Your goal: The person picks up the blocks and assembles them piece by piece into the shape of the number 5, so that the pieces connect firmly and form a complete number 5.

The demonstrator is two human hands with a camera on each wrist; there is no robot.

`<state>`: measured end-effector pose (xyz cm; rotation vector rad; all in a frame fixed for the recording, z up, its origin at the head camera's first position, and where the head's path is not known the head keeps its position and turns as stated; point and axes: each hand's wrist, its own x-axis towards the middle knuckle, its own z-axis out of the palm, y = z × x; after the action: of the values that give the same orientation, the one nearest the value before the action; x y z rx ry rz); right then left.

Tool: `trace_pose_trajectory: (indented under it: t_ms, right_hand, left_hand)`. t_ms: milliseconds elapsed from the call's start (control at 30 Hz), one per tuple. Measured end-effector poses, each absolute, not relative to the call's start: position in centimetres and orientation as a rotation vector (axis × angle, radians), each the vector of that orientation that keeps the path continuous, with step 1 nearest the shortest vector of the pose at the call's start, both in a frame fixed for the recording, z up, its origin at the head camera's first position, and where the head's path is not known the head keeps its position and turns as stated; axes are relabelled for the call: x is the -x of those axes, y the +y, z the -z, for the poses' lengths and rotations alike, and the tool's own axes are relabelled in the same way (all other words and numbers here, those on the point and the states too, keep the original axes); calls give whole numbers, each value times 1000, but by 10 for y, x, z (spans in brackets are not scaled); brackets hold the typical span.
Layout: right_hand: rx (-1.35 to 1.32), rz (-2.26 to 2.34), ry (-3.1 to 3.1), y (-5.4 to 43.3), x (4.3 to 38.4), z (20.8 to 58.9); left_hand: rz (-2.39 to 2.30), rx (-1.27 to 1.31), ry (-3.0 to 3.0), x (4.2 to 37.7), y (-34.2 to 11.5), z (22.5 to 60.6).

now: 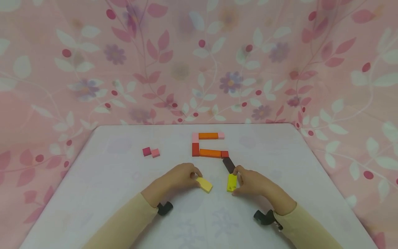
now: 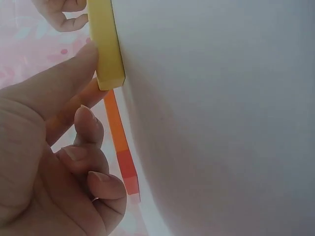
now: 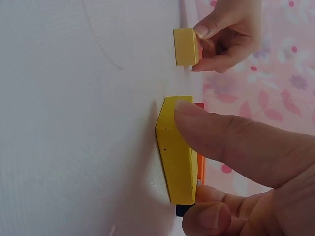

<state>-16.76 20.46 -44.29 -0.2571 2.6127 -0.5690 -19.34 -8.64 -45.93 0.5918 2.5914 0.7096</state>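
My left hand (image 1: 183, 175) pinches one end of a pale yellow block (image 1: 205, 185) between thumb and index finger, low over the table. In the left wrist view its other fingers (image 2: 81, 157) curl loosely below. A bright yellow block (image 1: 231, 182) lies just below a black block (image 1: 229, 165) at the right. My right hand (image 1: 253, 182) pinches the bright yellow block by its two ends, thumb at the near end and index finger at the far end, as the right wrist view also shows. The black block slants down from a small red block (image 1: 225, 154).
Beyond the hands, orange blocks (image 1: 208, 136), pink blocks (image 1: 195, 137) and a red block (image 1: 195, 149) form a bracket shape opening right. Two small blocks, dark pink (image 1: 147, 151) and light pink (image 1: 155, 153), lie at the left. Floral cloth (image 1: 186, 69) hangs behind the white table (image 1: 124, 138).
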Motion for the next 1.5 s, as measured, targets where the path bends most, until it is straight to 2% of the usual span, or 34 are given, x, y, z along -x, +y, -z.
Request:
trace_pose_trajectory:
  t_ms: [267, 600, 1500]
  right_hand:
    - [215, 539, 2631, 202, 166, 444]
    - [189, 504, 2651, 198, 164, 445]
    - [187, 490, 2713, 191, 161, 448]
  left_hand:
    - [-652, -694, 2598, 188, -75, 461]
    - [-649, -618, 2593, 179, -60, 461]
    - [-606, -708, 2612, 175, -55, 462]
